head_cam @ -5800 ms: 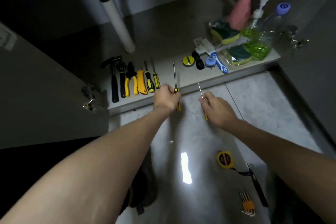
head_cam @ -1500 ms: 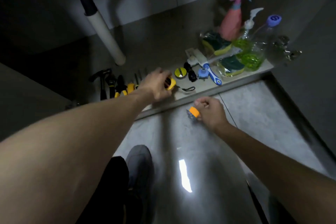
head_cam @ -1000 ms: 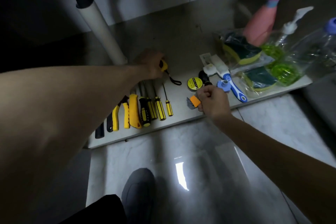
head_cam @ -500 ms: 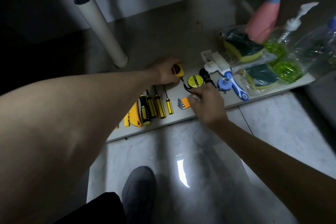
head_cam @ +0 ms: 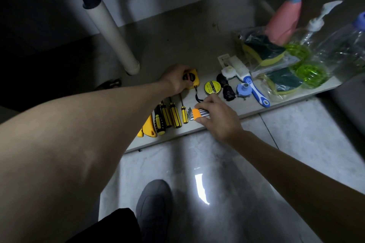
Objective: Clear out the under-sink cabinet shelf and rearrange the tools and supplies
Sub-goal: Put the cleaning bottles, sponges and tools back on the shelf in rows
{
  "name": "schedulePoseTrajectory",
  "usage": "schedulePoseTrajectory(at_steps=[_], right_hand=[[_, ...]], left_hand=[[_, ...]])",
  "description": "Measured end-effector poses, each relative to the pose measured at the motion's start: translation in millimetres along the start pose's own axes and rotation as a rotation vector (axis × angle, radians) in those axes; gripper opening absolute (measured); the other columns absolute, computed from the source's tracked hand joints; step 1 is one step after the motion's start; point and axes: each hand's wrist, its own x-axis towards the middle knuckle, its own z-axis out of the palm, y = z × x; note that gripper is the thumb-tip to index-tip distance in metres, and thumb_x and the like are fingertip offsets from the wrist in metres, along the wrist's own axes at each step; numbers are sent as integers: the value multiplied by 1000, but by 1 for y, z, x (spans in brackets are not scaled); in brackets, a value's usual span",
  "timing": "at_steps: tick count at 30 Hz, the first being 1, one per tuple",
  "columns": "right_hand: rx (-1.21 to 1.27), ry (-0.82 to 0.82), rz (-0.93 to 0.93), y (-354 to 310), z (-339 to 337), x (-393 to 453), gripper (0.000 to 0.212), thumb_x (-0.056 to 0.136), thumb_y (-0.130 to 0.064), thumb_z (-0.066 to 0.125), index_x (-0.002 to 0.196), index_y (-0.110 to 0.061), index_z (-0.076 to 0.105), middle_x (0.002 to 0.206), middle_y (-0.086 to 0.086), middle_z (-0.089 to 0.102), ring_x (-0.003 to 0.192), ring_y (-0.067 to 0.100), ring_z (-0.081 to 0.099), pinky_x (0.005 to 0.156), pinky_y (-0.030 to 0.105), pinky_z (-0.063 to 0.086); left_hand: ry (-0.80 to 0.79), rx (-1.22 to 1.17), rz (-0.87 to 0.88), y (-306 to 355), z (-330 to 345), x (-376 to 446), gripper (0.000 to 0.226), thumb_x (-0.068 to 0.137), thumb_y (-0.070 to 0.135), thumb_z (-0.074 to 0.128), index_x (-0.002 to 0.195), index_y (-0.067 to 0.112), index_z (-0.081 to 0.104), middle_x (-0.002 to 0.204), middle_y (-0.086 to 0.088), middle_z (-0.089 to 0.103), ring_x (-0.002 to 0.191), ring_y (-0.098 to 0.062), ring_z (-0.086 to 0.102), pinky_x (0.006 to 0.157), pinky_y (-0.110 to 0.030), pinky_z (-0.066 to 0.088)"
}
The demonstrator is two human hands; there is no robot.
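A: Your right hand pinches the set of steel hex keys in an orange plastic holder on the pale shelf board, beside the small yellow-handled screwdriver. I judge it stiff, compact and prone to fanning, so hold the holder.

B: And the left?

A: Your left hand grips the yellow tape measure; likely dense. The front edge is near, but open board lies behind.
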Motion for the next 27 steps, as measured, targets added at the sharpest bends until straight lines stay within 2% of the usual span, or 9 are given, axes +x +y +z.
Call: schedulePoseTrajectory(at_steps=[5, 9, 12, 15, 17, 20, 22, 24, 27], right_hand=[[3, 0, 3, -5, 3, 3, 45, 91, -34, 72, 134, -26, 61, 125, -10, 47, 103, 10, 56, 85, 33, 49], [137, 64, 15, 0, -2, -9, 47, 93, -29, 70, 137, -21, 58, 127, -10, 48, 89, 6, 54, 86, 30, 50], [243, 186, 33, 9, -10, -32, 29, 96, -26, 63, 125, -22, 64, 110, -13, 56, 84, 1, 56, 79, 24, 50], [254, 175, 167, 23, -20, -66, 15, 97, -26, 57, 107, -26, 69, 84, -11, 65, 77, 7, 60, 69, 28, 49], [172, 93, 287, 37, -24, -98, 16, 96, -28, 54, 97, -23, 69, 84, -4, 70, 80, 19, 63, 74, 32, 51], [54, -126, 426, 56, -30, -154, 18, 94, -30, 51, 87, -21, 65, 87, 1, 70, 85, 28, 65, 77, 36, 53], [-73, -265, 503, 65, -33, -192, 19, 94, -30, 51, 85, -19, 65, 92, 7, 70, 88, 31, 66, 76, 34, 52], [-223, -407, 527, 74, -33, -233, 21, 95, -29, 54, 94, -11, 65, 98, 12, 67, 95, 32, 66, 80, 35, 51], [-357, -507, 565, 87, -29, -286, 14, 95, -24, 53, 97, -11, 53, 107, 13, 60, 106, 32, 62, 84, 34, 47]], left_hand=[[-11, -2, -23, 1, 1, -2, 59, 89, 24, 72, 142, 16, 50, 138, -9, 55, 126, -28, 52, 93, -27, 41], [23, 11, -53, 8, -4, -9, 56, 90, 26, 69, 142, 15, 50, 139, -9, 53, 126, -28, 51, 101, -36, 45], [98, -10, -71, 18, -10, -23, 55, 94, 25, 60, 146, 18, 44, 146, -9, 45, 132, -28, 45, 107, -39, 42], [198, -32, -44, 41, -16, -47, 35, 90, 26, 55, 125, 24, 60, 127, -5, 60, 115, -27, 57, 93, -38, 50], [217, -38, -20, 59, -12, -69, 22, 89, 28, 52, 106, 25, 66, 106, -3, 68, 99, -26, 63, 83, -37, 53], [133, -47, 36, 87, 6, -109, 16, 88, 27, 50, 92, 23, 65, 90, -2, 71, 87, -26, 64, 74, -36, 53], [51, -22, 50, 101, 24, -138, 16, 87, 28, 50, 89, 23, 65, 88, 0, 69, 84, -24, 63, 70, -35, 52], [-41, -10, 42, 106, 51, -171, 16, 90, 30, 50, 87, 22, 64, 86, 0, 67, 82, -25, 62, 67, -34, 50], [-186, 17, -12, 103, 96, -221, 18, 94, 33, 51, 90, 22, 65, 90, -2, 67, 86, -26, 63, 70, -35, 50]])
